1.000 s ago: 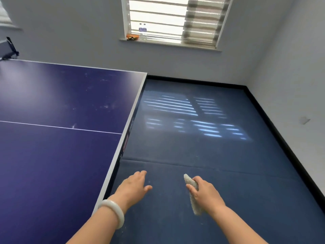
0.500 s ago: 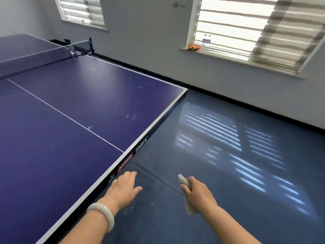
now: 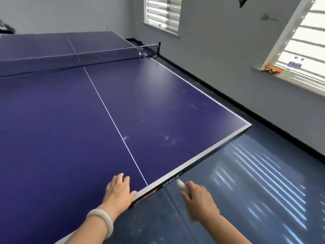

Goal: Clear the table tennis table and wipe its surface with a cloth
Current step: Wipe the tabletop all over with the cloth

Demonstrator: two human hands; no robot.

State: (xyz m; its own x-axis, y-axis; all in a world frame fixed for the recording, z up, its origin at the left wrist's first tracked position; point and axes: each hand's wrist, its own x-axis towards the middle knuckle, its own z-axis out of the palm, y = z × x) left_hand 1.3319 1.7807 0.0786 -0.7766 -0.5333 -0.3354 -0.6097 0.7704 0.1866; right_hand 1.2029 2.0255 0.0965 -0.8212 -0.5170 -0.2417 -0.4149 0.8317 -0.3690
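- Item: table tennis table (image 3: 52, 120), blue top. It fills the left and centre of my view, and its near end edge runs just ahead of both hands.
- Item: net (image 3: 70, 60), stretched across the middle. It is the only thing I see standing on the top.
- Item: cloth (image 3: 182, 186), a pale wad. It is off the table, over the floor (image 3: 246, 191) just beside the end edge.
- Item: right hand (image 3: 198, 199). The fingers are curled round the cloth, with one end poking out above the knuckles.
- Item: left hand (image 3: 119, 191), with a white bangle (image 3: 103, 221) on the wrist. The fingers are straight and spread, holding nothing. The palm is down at the end edge beside the centre line, but I cannot tell whether it presses on the top.
- Item: pale smudges (image 3: 168, 138), scattered over the right half of the near court.
- Item: paddles (image 3: 270, 69), on the window sill (image 3: 299, 80), well apart from the table.
- Progress, my judgement: clearing looks finished for the part I can see. Wiping has not started, since the marks remain and the cloth has not yet met the surface. The whole top is left to wipe.
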